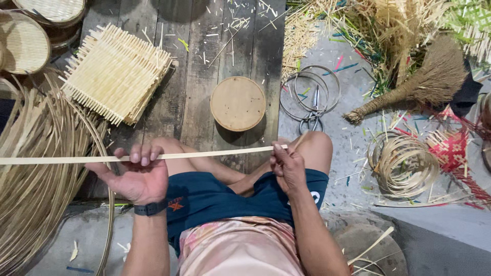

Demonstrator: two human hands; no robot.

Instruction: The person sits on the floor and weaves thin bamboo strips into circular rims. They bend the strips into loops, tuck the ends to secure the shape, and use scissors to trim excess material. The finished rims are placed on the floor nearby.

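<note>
— Which way does the bamboo strip [204,153] run?

— Level from side to side above the knees, its far end passing out of view on the left.

— Who holds it?

— The left hand [134,176] curls its fingers over the strip, palm up; the right hand [287,164] pinches the other end.

— Around it?

— A round wooden block [238,103] on the plank floor [194,76] ahead, woven mats [116,71] to the left, metal rings [312,87] and a brush [424,84] to the right.

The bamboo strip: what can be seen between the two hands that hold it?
In the head view, between the left hand and the right hand, the bamboo strip runs bare over the person's knee and the plank floor.
</note>
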